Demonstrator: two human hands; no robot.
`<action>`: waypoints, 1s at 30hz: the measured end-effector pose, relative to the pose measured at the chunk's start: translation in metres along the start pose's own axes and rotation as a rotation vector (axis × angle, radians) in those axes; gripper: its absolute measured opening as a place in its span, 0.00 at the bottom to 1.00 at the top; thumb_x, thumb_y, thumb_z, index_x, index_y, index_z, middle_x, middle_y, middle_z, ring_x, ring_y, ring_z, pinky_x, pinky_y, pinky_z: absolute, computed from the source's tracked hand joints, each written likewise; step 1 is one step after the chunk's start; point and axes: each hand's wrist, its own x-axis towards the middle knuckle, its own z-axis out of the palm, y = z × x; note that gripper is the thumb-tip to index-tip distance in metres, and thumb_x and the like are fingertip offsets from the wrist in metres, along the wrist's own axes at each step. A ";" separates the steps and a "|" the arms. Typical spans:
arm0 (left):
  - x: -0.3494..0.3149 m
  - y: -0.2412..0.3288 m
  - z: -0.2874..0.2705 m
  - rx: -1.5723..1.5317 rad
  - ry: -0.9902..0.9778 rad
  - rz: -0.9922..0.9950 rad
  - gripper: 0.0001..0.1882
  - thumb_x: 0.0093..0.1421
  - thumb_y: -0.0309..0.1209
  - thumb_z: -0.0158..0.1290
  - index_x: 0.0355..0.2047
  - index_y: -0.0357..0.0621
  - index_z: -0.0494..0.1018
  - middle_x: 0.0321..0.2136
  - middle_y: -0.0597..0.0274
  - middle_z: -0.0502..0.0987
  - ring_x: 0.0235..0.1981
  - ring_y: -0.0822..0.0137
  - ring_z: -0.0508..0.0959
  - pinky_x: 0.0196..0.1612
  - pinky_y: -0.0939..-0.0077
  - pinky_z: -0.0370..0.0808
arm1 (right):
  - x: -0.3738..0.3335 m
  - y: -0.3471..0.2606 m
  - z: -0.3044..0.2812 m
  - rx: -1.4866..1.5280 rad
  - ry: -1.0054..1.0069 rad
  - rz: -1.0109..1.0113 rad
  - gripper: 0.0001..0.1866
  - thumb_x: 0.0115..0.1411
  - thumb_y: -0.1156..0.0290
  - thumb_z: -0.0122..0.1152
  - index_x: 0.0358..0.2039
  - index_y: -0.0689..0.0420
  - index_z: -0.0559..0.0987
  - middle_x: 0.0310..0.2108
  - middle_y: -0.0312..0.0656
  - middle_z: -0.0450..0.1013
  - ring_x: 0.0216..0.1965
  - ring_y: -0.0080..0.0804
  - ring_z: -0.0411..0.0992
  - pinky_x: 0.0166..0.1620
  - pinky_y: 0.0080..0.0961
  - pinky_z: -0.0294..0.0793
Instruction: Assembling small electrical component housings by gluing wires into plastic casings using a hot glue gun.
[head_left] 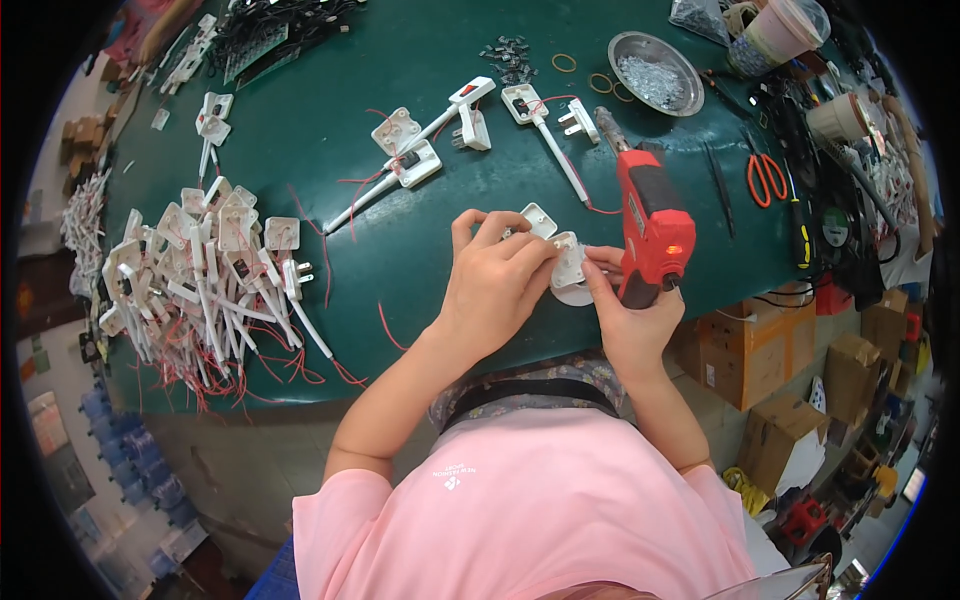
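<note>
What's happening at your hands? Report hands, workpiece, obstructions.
Left hand on white plastic housing. Right hand steadying its other side. Red pistol-grip tool against right palm, possibly crowding.

A small, shallow white plastic shell, rounded at the corners, is held tilted between the fingertips of the left hand and right hand, its open hollow showing. A second squarish white plastic piece sits just beyond the left fingers, which partly cover it; whether the two pieces touch is hard to tell.
</note>
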 end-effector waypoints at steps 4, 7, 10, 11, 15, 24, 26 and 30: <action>-0.003 0.002 0.005 0.048 -0.003 0.021 0.06 0.50 0.27 0.61 0.30 0.47 0.78 0.26 0.68 0.78 0.39 0.66 0.74 0.47 0.64 0.59 | -0.002 -0.004 -0.007 -0.050 0.025 -0.022 0.12 0.57 0.81 0.60 0.42 0.67 0.73 0.35 0.43 0.77 0.34 0.24 0.76 0.40 0.21 0.75; -0.005 0.001 0.009 0.030 0.033 -0.020 0.06 0.50 0.27 0.60 0.31 0.47 0.77 0.27 0.69 0.78 0.39 0.66 0.74 0.47 0.64 0.59 | -0.004 -0.022 -0.013 -0.043 0.079 -0.040 0.15 0.59 0.80 0.58 0.46 0.70 0.72 0.33 0.45 0.78 0.35 0.28 0.77 0.39 0.22 0.76; -0.004 -0.002 0.009 -0.041 0.081 -0.077 0.06 0.50 0.27 0.60 0.30 0.46 0.76 0.27 0.68 0.78 0.38 0.65 0.74 0.47 0.65 0.59 | -0.008 -0.031 -0.022 -0.006 0.095 -0.048 0.21 0.60 0.80 0.56 0.51 0.73 0.65 0.36 0.52 0.76 0.35 0.36 0.78 0.35 0.25 0.80; -0.004 -0.001 0.006 -0.007 0.087 -0.103 0.06 0.50 0.26 0.60 0.29 0.45 0.75 0.26 0.68 0.77 0.37 0.65 0.74 0.46 0.65 0.60 | -0.010 -0.032 -0.022 -0.009 0.094 -0.049 0.21 0.60 0.80 0.56 0.51 0.73 0.65 0.36 0.52 0.76 0.35 0.36 0.78 0.35 0.25 0.80; -0.003 -0.001 -0.013 0.218 -0.003 -0.099 0.06 0.49 0.25 0.60 0.28 0.43 0.74 0.22 0.67 0.74 0.31 0.65 0.71 0.43 0.65 0.59 | -0.013 -0.031 -0.019 0.038 0.050 0.012 0.23 0.61 0.79 0.55 0.54 0.73 0.62 0.39 0.54 0.75 0.36 0.37 0.78 0.35 0.27 0.80; -0.019 0.000 0.006 0.133 0.175 -0.107 0.09 0.46 0.25 0.61 0.30 0.47 0.77 0.25 0.69 0.72 0.34 0.63 0.71 0.43 0.65 0.60 | -0.021 -0.043 -0.026 0.038 -0.051 0.119 0.24 0.61 0.77 0.54 0.55 0.73 0.61 0.39 0.54 0.75 0.31 0.33 0.77 0.32 0.25 0.79; -0.020 0.000 0.006 0.101 0.189 -0.107 0.10 0.45 0.25 0.62 0.30 0.46 0.77 0.27 0.66 0.73 0.34 0.63 0.71 0.42 0.65 0.61 | -0.029 -0.042 -0.047 0.055 -0.118 0.163 0.27 0.60 0.76 0.56 0.56 0.72 0.59 0.37 0.53 0.76 0.21 0.28 0.73 0.24 0.21 0.73; -0.016 0.003 0.009 0.048 0.224 -0.118 0.10 0.45 0.23 0.62 0.30 0.45 0.76 0.32 0.62 0.74 0.35 0.61 0.72 0.41 0.65 0.64 | -0.055 -0.049 -0.078 0.139 -0.082 0.202 0.29 0.58 0.74 0.59 0.57 0.69 0.59 0.33 0.52 0.76 0.20 0.27 0.72 0.20 0.20 0.69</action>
